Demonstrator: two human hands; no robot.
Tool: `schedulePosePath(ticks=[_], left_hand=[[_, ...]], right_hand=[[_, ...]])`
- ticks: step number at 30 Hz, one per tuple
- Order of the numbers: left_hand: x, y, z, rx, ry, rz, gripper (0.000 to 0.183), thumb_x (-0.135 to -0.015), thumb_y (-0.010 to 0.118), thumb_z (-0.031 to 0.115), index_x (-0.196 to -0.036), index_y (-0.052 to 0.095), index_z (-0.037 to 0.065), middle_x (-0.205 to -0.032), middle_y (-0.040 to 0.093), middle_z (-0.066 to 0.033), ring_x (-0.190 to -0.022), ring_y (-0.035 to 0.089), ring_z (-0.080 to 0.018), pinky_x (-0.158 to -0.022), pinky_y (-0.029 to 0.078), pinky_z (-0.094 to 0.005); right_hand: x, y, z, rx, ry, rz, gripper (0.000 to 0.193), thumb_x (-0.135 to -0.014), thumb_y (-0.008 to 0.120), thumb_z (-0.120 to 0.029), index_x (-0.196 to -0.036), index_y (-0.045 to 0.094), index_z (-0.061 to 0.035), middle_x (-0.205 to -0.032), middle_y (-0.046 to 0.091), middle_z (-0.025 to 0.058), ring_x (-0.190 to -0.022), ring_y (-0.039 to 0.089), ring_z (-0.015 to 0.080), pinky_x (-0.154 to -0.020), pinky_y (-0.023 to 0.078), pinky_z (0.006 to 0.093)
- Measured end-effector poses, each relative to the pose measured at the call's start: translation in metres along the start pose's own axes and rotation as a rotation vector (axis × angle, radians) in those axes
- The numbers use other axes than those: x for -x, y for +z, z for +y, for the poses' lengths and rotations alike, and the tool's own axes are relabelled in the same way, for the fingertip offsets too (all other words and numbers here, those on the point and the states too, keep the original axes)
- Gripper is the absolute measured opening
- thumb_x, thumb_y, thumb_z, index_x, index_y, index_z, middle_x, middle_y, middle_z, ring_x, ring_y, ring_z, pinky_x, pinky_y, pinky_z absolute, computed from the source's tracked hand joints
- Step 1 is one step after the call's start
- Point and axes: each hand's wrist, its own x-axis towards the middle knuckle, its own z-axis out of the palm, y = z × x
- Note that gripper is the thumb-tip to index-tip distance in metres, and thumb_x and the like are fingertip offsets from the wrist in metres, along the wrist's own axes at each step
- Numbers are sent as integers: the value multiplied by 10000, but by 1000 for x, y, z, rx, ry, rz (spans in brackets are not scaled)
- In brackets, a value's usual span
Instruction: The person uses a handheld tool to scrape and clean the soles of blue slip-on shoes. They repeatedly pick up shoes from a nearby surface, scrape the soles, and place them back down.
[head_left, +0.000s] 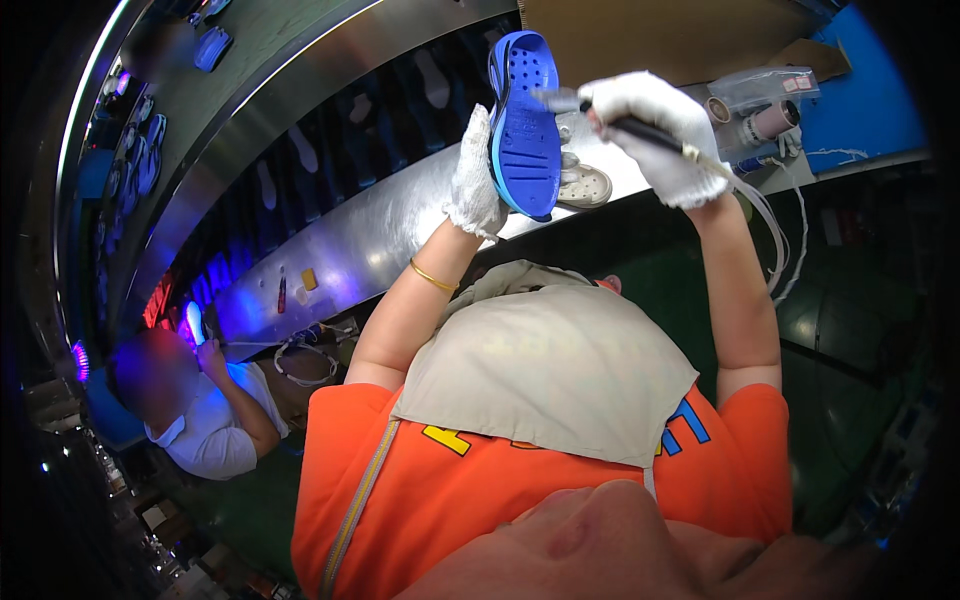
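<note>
My left hand (474,180), in a white knitted glove, grips a blue shoe sole (530,150) by its left side. The sole stands nearly upright, with small holes near its upper end and grooves lower down. In my gloved right hand (665,135) is a black-handled brush (642,130), with a pale tube running back from it. The brush tip reaches the sole's right edge near the holes; whether it touches cannot be made out. Behind the sole, partly hidden, a beige shoe (585,187) lies on the metal counter (390,225).
Beyond the counter, a dark conveyor (430,80) carries several shoe parts. To the right are a paper cup (716,110), a plastic bag (765,88) and a pink container (775,118). A yellow block (309,279) lies farther left, near a co-worker (215,420) in a white shirt.
</note>
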Motion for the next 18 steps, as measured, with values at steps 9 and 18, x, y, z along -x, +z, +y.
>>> schedulePosePath(ticks=[9, 18], left_hand=[[-10, -12, 10, 214, 44, -72, 690, -913, 268, 608, -1222, 501, 37, -1028, 628, -155, -891, 629, -256, -818, 529, -375], [-49, 54, 121, -212, 226, -299, 703, -922, 181, 566, -1300, 430, 28, -1170, 555, -188, -993, 582, -331, -833, 502, -412]], right_hand=[[1, 43, -18, -55, -138, 134, 242, -633, 669, 112, -817, 615, -36, -827, 636, 91, -731, 632, 211, -690, 508, 306], [12, 0, -23, -480, 178, 481, 191, -805, 614, 89, -979, 591, 14, -1020, 641, 150, -930, 627, 178, -864, 506, 294]])
